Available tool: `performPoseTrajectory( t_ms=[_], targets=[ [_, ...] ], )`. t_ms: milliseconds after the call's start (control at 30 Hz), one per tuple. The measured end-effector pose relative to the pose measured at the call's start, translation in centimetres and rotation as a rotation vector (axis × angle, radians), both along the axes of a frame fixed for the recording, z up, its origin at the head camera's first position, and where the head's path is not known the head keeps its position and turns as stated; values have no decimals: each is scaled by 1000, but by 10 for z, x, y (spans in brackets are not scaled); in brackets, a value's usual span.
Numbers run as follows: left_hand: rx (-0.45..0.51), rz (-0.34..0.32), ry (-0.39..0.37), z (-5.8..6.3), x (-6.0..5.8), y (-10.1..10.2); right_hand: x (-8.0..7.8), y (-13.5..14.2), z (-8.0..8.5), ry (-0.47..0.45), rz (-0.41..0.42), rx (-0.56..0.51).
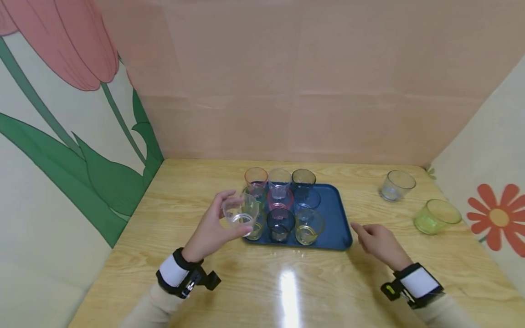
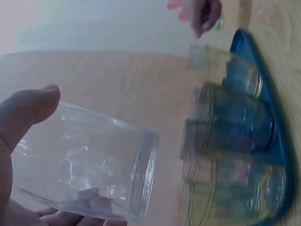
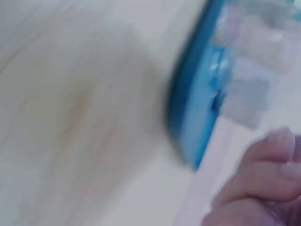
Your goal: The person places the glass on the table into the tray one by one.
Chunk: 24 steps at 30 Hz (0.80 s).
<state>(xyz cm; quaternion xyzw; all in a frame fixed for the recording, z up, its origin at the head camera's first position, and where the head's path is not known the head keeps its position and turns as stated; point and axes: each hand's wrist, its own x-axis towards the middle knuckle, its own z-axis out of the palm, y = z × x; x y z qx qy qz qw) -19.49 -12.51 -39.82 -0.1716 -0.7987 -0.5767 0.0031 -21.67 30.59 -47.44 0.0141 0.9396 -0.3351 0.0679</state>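
My left hand (image 1: 211,234) grips a clear glass (image 1: 242,214) around its side, raised over the left part of a blue tray (image 1: 335,223). In the left wrist view the thumb lies along one side of this faceted glass (image 2: 89,160), with fingertips on the other side. Several tinted glasses stand on the tray in rows, among them a dark glass (image 1: 280,226) and a yellow glass (image 1: 309,228) at the front. Just right of the tray hovers my right hand (image 1: 381,245), fingers loosely curled, holding nothing. The right wrist view is blurred.
Off the tray, to the right, stand a clear glass (image 1: 397,186) and a green glass (image 1: 436,217) on the wooden table (image 1: 164,218). A pinkish-beige panel (image 1: 307,91) rises behind the table, with flower-printed panels on both sides.
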Motion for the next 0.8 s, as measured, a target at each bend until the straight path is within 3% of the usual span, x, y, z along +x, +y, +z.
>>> performPoseTrajectory(
  t_ms=[233,333,433,600,800],
  targets=[
    [64,-215,29,-4,11,34,17,-47,29,334,4,-234],
    [64,-295,41,-5,18,51,26,-67,37,417,45,-324],
    [24,-338,64,-7,26,67,34,-82,43,443,132,-466],
    [10,-391,54,-10,36,84,46,-99,52,325,373,-766],
    [52,-456,42,-14,39,93,61,-104,58,54,603,-938]
  ],
)
